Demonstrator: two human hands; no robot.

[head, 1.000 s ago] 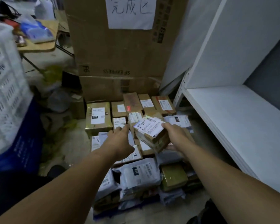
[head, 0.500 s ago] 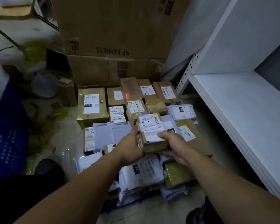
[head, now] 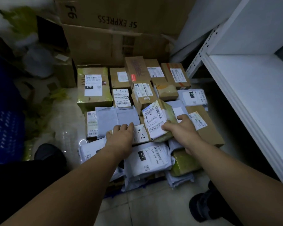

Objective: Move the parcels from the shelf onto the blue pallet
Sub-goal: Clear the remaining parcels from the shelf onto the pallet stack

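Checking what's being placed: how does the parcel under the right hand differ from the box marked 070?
The held parcel sits tilted, gripped by the right hand; the 070 box lies flat, untouched. The held parcel is smaller, its label covering nearly the whole top; the 070 box's label leaves wide margins. Both are yellowish-taped boxes with white labels.

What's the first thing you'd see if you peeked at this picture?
A heap of parcels fills the middle, brown boxes and grey bags squashed together. Two hands reach into it: the right hand grips a small box with a white label, the left hand rests on the heap beside it. A white shelf stands on the right.
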